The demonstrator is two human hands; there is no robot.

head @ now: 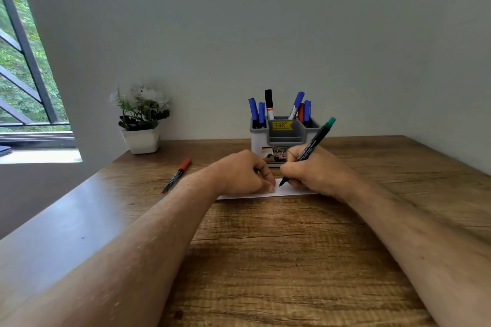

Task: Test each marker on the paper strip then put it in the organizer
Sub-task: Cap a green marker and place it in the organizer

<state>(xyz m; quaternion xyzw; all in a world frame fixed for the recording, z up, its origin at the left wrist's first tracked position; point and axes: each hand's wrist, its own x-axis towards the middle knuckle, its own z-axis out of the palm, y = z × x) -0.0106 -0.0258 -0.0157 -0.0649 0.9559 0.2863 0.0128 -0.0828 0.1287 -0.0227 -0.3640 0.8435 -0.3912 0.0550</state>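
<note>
Two hands at work: right hand (316, 171) fingers curled round green marker (309, 150), tip on paper (285, 190) beside left hand (243, 174) fingers, curled, pressing down.

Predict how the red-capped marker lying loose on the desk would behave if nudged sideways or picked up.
The red-capped marker looks round and slim, so a sideways nudge would probably roll it across the smooth desk. It appears rigid and likely light, so it should lift easily without bending. Its plastic barrel may feel slightly slippery.

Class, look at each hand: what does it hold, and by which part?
Right hand grips the green-capped marker low on its barrel, near the tip. Left hand presses the paper strip; fingers curled, contents unclear.
</note>
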